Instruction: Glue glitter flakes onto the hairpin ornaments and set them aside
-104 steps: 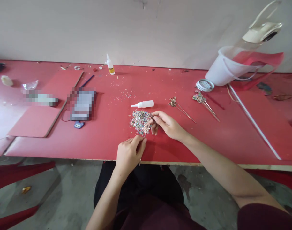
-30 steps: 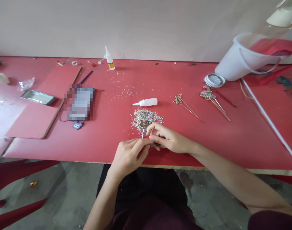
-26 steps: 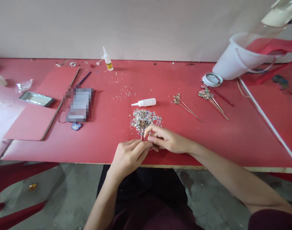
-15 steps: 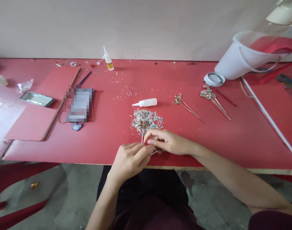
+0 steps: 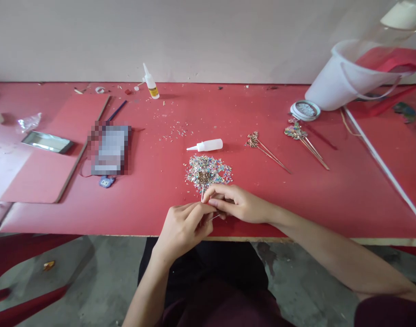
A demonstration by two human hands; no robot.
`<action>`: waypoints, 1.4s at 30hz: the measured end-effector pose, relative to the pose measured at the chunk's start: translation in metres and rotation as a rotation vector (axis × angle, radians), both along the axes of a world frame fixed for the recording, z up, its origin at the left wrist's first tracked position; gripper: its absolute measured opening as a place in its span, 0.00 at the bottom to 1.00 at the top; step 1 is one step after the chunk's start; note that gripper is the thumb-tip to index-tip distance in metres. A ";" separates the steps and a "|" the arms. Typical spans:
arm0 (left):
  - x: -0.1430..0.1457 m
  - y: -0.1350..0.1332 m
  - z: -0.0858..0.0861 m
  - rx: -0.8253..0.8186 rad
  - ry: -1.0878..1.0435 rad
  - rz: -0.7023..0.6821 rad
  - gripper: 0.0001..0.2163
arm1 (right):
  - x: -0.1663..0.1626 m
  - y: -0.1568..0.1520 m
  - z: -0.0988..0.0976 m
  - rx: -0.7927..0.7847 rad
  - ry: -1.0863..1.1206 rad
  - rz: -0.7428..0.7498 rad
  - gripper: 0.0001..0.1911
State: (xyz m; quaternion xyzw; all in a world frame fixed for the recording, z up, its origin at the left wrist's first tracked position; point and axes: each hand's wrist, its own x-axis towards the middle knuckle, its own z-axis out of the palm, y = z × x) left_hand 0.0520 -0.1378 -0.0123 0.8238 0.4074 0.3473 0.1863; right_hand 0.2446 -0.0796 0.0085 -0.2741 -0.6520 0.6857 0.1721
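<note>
On the smooth red tabletop [image 5: 153, 200], we see the left hand [image 5: 184, 228] pinching a metal hairpin [image 5: 203, 177], prongs mostly hidden; what the curled right hand [image 5: 244, 203] grips we cannot tell. The hairpin's gold openwork head overlies glittery flakes [image 5: 213, 164].

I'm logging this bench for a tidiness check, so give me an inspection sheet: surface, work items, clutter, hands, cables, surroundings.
Surface: red tabletop, with loose flakes scattered on it.
Work items: gold pin, its head over a flake pile; white bottle lying beyond; plain pin and coloured pin further right.
Clutter: clear wrapper; yellow-labelled bottle, upright.
Hands: left hand grips the gold pin's stem; right hand is close against it, its grip unclear.
Cables: no power cable seen.
Surroundings: pale wall behind, grey floor below.
</note>
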 end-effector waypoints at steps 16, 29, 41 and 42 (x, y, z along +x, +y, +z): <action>-0.001 0.004 0.012 -0.212 -0.189 0.192 0.02 | -0.002 -0.005 -0.003 -0.011 0.070 -0.172 0.07; -0.006 0.006 0.015 -0.467 -0.353 0.287 0.07 | -0.004 -0.004 -0.004 0.004 0.164 -0.222 0.06; -0.006 0.006 0.005 -0.360 -0.322 0.443 0.06 | 0.005 0.014 -0.009 -0.185 0.253 -0.536 0.09; -0.006 0.007 0.005 -0.338 -0.331 0.486 0.06 | 0.005 0.016 -0.010 -0.198 0.266 -0.550 0.09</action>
